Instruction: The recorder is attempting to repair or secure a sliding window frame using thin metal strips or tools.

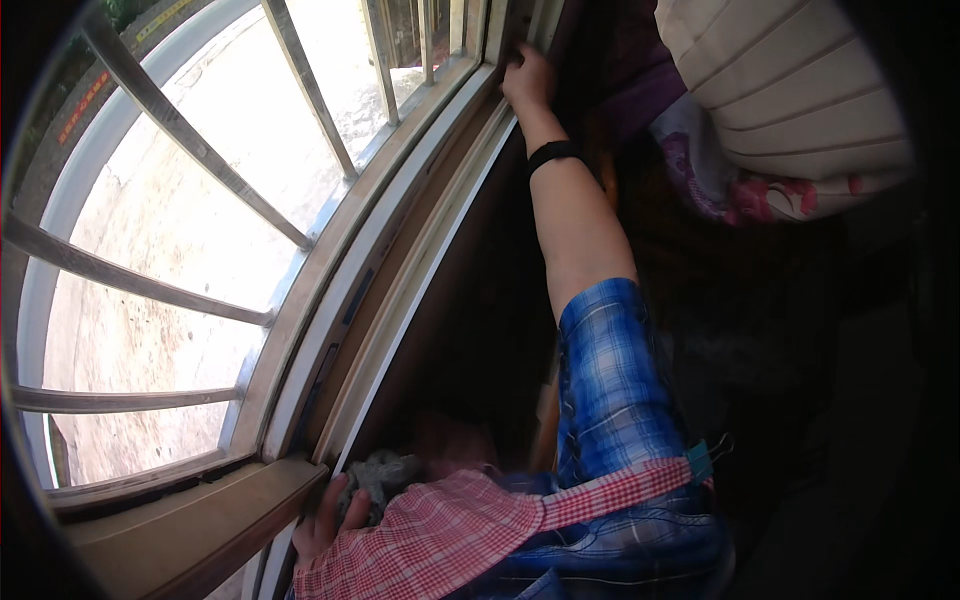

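My right arm, in a blue plaid sleeve with a black wristband, reaches up along the window. At its end, my right hand is closed against the inner edge of the window frame; what its curled fingers hold, if anything, is hidden. Low on the left, my left hand is by the near corner of the frame, partly behind red-and-white checked cloth. A crumpled grey cloth is bunched against its fingers and appears gripped there.
Metal bars cross the window, with bright pale ground outside. A tan sash rail juts in at lower left. Cream pleated fabric with a floral edge hangs at upper right. A teal clip sits on the checked strap. Deep shadow hides the right side.
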Tool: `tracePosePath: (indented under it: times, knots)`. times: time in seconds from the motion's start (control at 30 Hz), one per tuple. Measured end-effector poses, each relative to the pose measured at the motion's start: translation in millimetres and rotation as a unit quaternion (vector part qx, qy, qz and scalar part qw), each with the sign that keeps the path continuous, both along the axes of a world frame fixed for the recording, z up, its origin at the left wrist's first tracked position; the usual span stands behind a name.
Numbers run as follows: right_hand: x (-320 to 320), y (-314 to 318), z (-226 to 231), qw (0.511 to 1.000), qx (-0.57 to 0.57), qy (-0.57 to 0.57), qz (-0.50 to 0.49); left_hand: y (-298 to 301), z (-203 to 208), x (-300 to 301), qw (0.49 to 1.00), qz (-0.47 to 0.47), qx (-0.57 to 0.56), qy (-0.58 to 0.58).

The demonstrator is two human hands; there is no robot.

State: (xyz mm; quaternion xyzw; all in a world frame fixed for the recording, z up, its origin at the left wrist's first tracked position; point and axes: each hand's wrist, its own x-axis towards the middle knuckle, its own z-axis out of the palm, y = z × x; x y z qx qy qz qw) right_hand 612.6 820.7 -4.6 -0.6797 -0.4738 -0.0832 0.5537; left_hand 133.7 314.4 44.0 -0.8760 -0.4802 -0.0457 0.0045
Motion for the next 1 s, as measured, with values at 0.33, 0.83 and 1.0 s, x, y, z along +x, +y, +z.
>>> tracePosePath:
  times: [0.33,0.83,1.0]
  knots:
    - [0,-24,31,0.975,-0.149,-0.163,-0.01,0,6,3,1.0,0.001,-0.022,0.0]
    - [-5,-20,20,0.968,-0.134,-0.207,-0.045,3,-18,-10,0.997,-0.043,-0.01,-0.059]
    - [-13,-27,23,0.976,-0.12,-0.179,-0.02,7,7,0,0.999,-0.023,-0.022,-0.017]
